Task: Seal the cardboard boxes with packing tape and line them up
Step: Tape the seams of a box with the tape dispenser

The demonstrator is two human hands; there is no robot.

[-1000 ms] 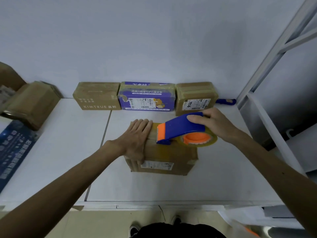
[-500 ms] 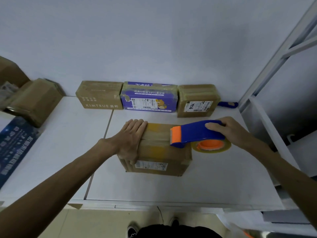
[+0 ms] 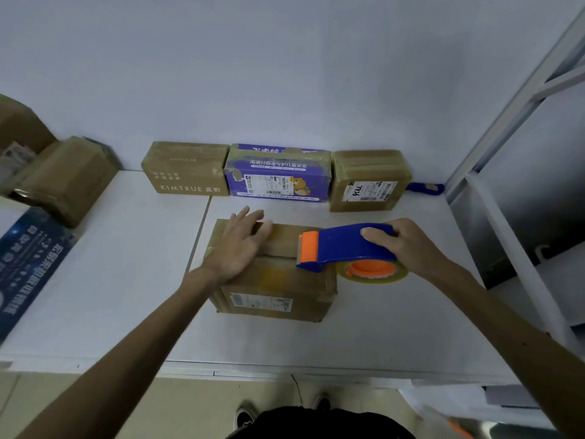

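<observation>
My left hand lies flat, fingers straight, on the left half of the cardboard box at the middle of the table. I judge that it pins the flaps and stops the box sliding, while my right hand curls round the tape dispenser, whose orange mouth presses on the box top. I count two loose boxes far left, three against the wall, namely KIMTRUE box, purple box and labelled box, plus one under my hands and one dispenser.
</observation>
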